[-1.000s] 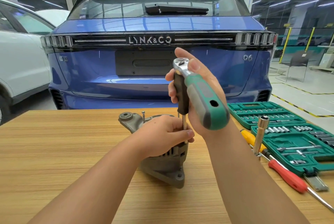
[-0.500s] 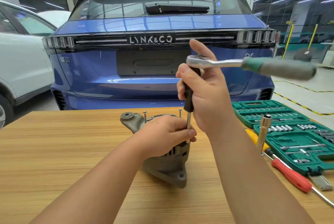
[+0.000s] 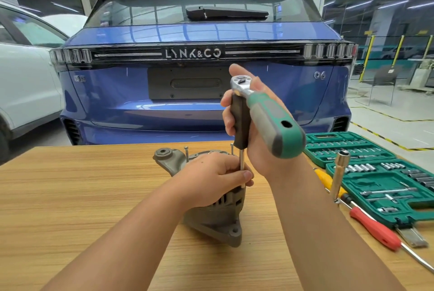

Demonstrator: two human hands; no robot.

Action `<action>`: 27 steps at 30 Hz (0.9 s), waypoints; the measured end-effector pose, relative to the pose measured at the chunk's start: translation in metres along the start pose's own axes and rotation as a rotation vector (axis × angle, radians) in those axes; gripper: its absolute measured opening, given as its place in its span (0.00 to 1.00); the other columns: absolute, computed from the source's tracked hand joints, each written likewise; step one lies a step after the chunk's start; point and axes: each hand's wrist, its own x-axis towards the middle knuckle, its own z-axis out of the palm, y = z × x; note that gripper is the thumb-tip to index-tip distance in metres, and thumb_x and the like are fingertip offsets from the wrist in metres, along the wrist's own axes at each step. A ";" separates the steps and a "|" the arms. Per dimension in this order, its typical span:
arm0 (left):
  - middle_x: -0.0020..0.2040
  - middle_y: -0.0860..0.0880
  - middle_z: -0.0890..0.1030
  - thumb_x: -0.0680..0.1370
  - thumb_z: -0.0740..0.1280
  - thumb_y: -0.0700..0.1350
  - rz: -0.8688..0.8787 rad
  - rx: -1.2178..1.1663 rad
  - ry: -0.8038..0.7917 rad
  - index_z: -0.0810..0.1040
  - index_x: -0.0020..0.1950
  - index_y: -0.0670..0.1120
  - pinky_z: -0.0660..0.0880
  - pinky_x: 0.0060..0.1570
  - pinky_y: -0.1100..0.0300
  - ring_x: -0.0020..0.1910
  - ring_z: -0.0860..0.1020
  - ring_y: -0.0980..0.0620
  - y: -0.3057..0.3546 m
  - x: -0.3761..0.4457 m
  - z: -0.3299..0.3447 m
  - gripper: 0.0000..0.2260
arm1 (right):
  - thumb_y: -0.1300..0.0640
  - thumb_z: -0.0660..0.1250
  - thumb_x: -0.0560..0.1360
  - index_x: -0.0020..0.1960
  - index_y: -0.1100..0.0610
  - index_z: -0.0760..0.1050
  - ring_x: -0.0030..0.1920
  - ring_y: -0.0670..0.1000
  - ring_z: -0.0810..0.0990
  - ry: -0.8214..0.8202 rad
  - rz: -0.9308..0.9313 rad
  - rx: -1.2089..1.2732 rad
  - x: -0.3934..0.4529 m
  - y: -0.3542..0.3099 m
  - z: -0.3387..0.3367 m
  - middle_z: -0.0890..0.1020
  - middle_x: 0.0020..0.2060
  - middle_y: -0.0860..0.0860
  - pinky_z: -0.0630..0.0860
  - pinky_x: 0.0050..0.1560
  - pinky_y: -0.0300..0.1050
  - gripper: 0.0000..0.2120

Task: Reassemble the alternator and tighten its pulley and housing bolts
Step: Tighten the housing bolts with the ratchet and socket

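Alternator point(image 3: 211, 217) upright on bench point(image 3: 70, 196). Left hand point(image 3: 218, 180) pinches driver shaft at a housing bolt. Right hand point(image 3: 249, 130) wrapped round black driver handle under ratchet point(image 3: 270, 121). Keep shaft vertical and seated; swing short, even strokes; steady the housing.

Car workshop: parked blue car point(image 3: 204, 83), socket set point(image 3: 380, 173) on workbench point(image 3: 82, 196).
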 end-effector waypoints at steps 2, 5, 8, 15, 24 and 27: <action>0.49 0.74 0.81 0.84 0.62 0.58 -0.004 -0.006 0.002 0.82 0.58 0.61 0.75 0.54 0.63 0.51 0.76 0.75 0.001 0.000 0.000 0.09 | 0.43 0.62 0.72 0.59 0.54 0.74 0.30 0.47 0.78 0.002 0.014 -0.016 0.002 0.001 -0.002 0.75 0.41 0.55 0.73 0.30 0.38 0.21; 0.49 0.69 0.84 0.84 0.63 0.58 -0.015 -0.015 0.005 0.83 0.57 0.60 0.77 0.61 0.53 0.52 0.80 0.68 0.004 -0.001 -0.001 0.09 | 0.42 0.65 0.76 0.50 0.54 0.77 0.35 0.51 0.73 0.019 -0.040 -0.079 -0.001 0.005 -0.006 0.75 0.39 0.54 0.69 0.36 0.45 0.15; 0.49 0.66 0.84 0.84 0.63 0.58 -0.025 0.001 0.001 0.83 0.57 0.59 0.79 0.60 0.50 0.51 0.80 0.66 0.006 0.000 0.000 0.11 | 0.47 0.67 0.79 0.45 0.54 0.78 0.33 0.52 0.71 0.200 -0.208 -0.206 -0.004 0.010 -0.004 0.76 0.34 0.50 0.69 0.33 0.46 0.11; 0.49 0.65 0.84 0.83 0.63 0.59 -0.024 -0.016 0.006 0.83 0.53 0.60 0.80 0.56 0.50 0.50 0.81 0.63 0.005 -0.001 0.000 0.10 | 0.54 0.69 0.77 0.55 0.52 0.76 0.33 0.47 0.74 0.159 -0.081 -0.179 0.000 0.003 -0.015 0.79 0.36 0.48 0.73 0.36 0.43 0.07; 0.49 0.63 0.85 0.84 0.63 0.57 -0.023 -0.028 0.017 0.84 0.53 0.58 0.79 0.57 0.52 0.50 0.81 0.63 0.009 -0.003 0.000 0.10 | 0.61 0.61 0.77 0.63 0.46 0.76 0.33 0.51 0.69 0.067 -0.227 -0.116 -0.005 0.006 -0.003 0.72 0.44 0.60 0.70 0.31 0.42 0.18; 0.48 0.62 0.85 0.84 0.63 0.57 -0.015 -0.011 0.024 0.83 0.50 0.58 0.79 0.57 0.50 0.50 0.81 0.63 0.011 -0.003 -0.001 0.10 | 0.60 0.52 0.84 0.62 0.48 0.75 0.35 0.53 0.73 0.034 -0.078 0.027 -0.003 -0.002 -0.004 0.72 0.49 0.63 0.74 0.29 0.39 0.16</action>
